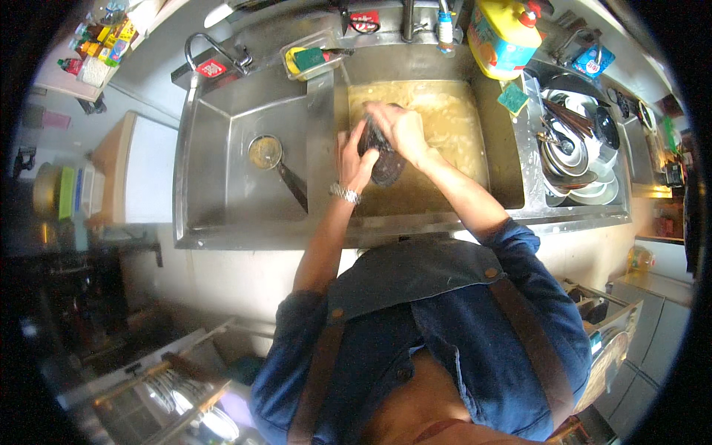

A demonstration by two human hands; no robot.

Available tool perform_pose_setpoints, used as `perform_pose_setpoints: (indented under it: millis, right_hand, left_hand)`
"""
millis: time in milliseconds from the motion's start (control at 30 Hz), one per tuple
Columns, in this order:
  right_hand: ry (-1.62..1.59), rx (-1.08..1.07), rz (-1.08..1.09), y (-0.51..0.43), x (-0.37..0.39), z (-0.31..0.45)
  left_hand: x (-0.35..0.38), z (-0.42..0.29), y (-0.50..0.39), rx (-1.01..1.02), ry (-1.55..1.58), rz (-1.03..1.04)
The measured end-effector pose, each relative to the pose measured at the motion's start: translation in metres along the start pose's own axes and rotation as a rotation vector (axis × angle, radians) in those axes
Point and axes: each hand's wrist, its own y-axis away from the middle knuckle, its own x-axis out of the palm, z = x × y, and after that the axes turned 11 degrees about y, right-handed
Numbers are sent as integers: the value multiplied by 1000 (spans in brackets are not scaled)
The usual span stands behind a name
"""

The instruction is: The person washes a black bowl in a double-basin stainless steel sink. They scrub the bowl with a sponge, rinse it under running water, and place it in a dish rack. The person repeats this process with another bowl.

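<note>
My left hand [356, 158], with a metal-band watch at the wrist, grips a dark, rounded vessel [387, 168], perhaps a bowl, by its side. It is tilted above the middle sink basin [503, 161]. Across the vessel's upper part lies my right hand [401, 129], its fingers blurred. Whether that hand grips the vessel or holds something against it cannot be told. Cloudy yellowish water [453, 119] with pale foam fills the basin below both hands.
A small strainer [266, 152] with a dark handle lies in the left basin. Behind stand a plastic tray [303, 75] of sponges and a yellow detergent jug [498, 41]. A green-yellow sponge [513, 99] rests on the right ledge, beside stacked dishes [567, 150] and chopsticks.
</note>
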Motion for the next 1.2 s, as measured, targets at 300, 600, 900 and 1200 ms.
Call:
perform_pose_setpoints:
  millis: [300, 600, 900, 1200]
  right_hand:
    - [-1191, 1248, 141, 4, 16, -48]
    - [-285, 56, 121, -23, -32, 20]
    - [93, 569, 83, -25, -13, 5]
    - [-70, 628, 200, -17, -8, -11]
  left_hand:
    - [-2, -17, 12, -14, 114, 78]
    - [-9, -6, -17, -162, 353, 273]
    - [4, -15, 3, 6, 311, 1]
    - [-8, -9, 9, 119, 108, -7]
